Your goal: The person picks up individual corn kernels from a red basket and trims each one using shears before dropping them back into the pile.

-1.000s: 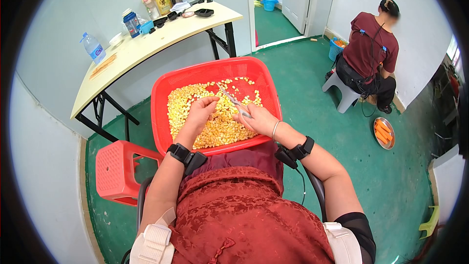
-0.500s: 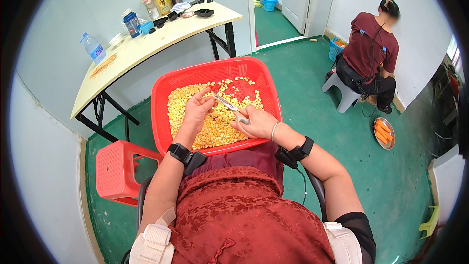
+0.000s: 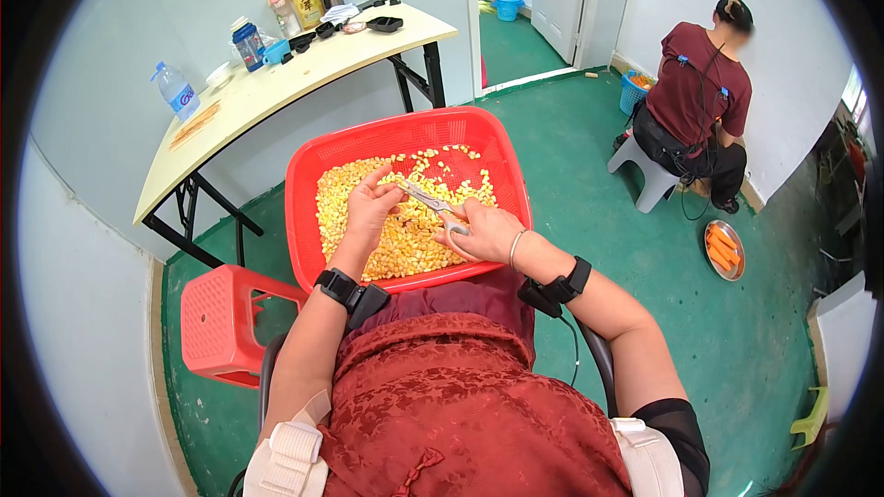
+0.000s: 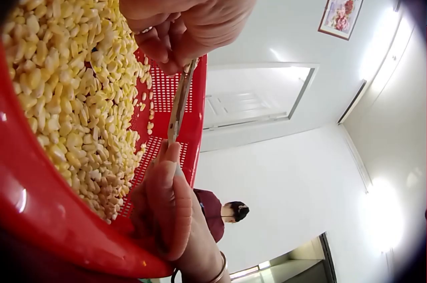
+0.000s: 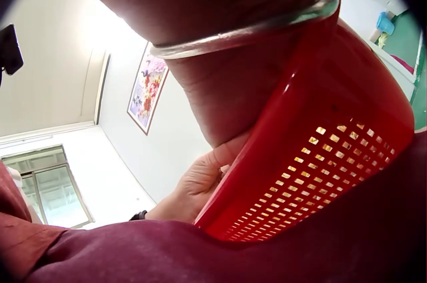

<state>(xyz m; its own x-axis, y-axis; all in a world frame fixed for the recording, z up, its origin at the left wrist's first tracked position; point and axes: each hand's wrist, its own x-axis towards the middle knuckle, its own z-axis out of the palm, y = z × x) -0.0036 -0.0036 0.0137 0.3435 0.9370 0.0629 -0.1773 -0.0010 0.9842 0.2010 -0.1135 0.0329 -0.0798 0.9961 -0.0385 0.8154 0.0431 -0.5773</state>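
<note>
My right hand [image 3: 493, 232] grips a pair of scissors [image 3: 431, 201] by its grey handles, blades pointing up and left over the basket. The blade tips reach right to the fingertips of my left hand [image 3: 368, 212], whose thumb and finger pinch a small corn kernel, mostly hidden by the fingers. In the left wrist view the scissors [image 4: 179, 109] span the space between both hands. Below them, loose yellow corn kernels [image 3: 405, 248] lie heaped in a red plastic basket [image 3: 304, 152] on the lap. In the right wrist view, the basket's perforated side [image 5: 273, 156] stands beside the bangled wrist.
A red stool [image 3: 216, 322] stands at left. Bottles and small items crowd a pale table [image 3: 267, 97] behind the basket. At right, a person [image 3: 704, 83] sits on a grey stool [image 3: 649, 175], near a metal bowl [image 3: 739, 267] of orange carrots.
The left hand has lifted its index finger and shifted slightly left. The scissors have swung lower, their tips now meeting the left fingertips. Little moves over the last half second.
</note>
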